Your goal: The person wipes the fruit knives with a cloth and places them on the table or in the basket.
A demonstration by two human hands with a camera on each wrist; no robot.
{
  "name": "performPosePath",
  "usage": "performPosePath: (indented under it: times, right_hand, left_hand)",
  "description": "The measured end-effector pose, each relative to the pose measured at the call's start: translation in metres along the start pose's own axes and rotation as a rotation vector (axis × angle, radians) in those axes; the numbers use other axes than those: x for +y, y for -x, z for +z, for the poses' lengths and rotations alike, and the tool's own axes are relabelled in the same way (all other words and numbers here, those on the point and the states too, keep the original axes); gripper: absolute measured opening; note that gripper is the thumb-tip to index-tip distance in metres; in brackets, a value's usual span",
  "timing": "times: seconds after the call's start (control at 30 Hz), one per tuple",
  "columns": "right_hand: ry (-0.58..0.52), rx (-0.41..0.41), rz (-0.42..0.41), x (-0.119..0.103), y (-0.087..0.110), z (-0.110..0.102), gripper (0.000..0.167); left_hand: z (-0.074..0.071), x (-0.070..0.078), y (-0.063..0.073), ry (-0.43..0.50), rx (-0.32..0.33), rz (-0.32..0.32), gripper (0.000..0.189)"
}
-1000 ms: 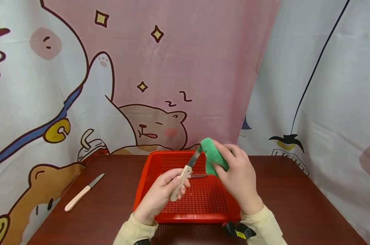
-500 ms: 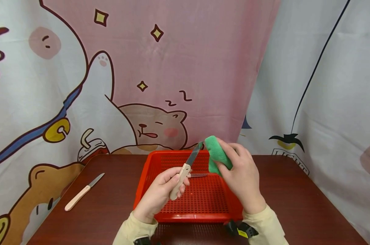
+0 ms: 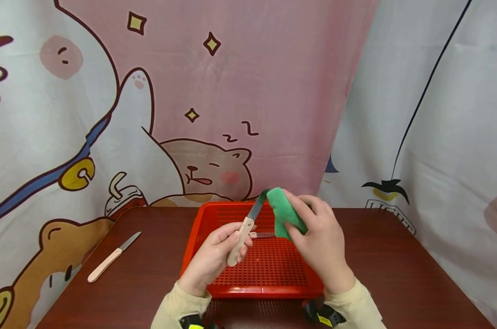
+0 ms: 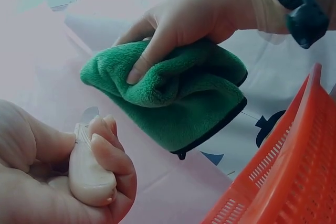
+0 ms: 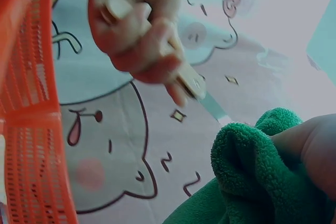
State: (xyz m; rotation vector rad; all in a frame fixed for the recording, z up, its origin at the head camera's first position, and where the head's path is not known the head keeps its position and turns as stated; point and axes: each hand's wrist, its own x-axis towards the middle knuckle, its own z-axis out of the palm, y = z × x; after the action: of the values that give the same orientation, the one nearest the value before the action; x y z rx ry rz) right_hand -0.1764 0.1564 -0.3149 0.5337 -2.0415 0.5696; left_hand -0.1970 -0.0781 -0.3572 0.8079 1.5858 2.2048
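My left hand (image 3: 215,256) grips the pale handle of a knife (image 3: 242,241), its blade slanting up and to the right over a red basket (image 3: 265,291). In my right hand (image 3: 320,237) a folded green cloth (image 3: 284,212) is pinched between thumb and fingers. The cloth meets the blade near its tip; in the right wrist view the cloth (image 5: 247,166) hides the blade's end. The left wrist view shows the butt of the knife handle (image 4: 92,177) in the curled left fingers. Inside the basket lies another knife (image 3: 262,235), partly hidden behind the left hand.
A third knife (image 3: 113,258) with a pale handle lies on the dark brown table (image 3: 150,274), left of the basket. Behind the table hangs a printed curtain (image 3: 273,91). Each wrist wears a dark strap with a camera.
Half a second ago the cloth stood slightly right of the blade tip; it has since moved left and down against the blade. The left hand has barely shifted, still holding the knife.
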Motion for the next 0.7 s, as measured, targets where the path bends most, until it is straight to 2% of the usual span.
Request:
performPosePath:
  times: [0.3, 0.5, 0.7]
  right_hand:
    - [-0.026, -0.061, -0.118, -0.016, 0.004, 0.013, 0.069]
    - [-0.015, -0.111, -0.132, -0.020, 0.008, 0.018, 0.066]
    - [-0.009, -0.115, -0.141, -0.021, 0.008, 0.021, 0.068]
  left_hand:
    - [-0.002, 0.001, 0.001, 0.026, 0.007, 0.001, 0.031]
    - [-0.002, 0.001, 0.001, 0.030, 0.002, -0.006, 0.026]
    - [-0.002, 0.002, 0.003, 0.035, -0.018, -0.011, 0.025]
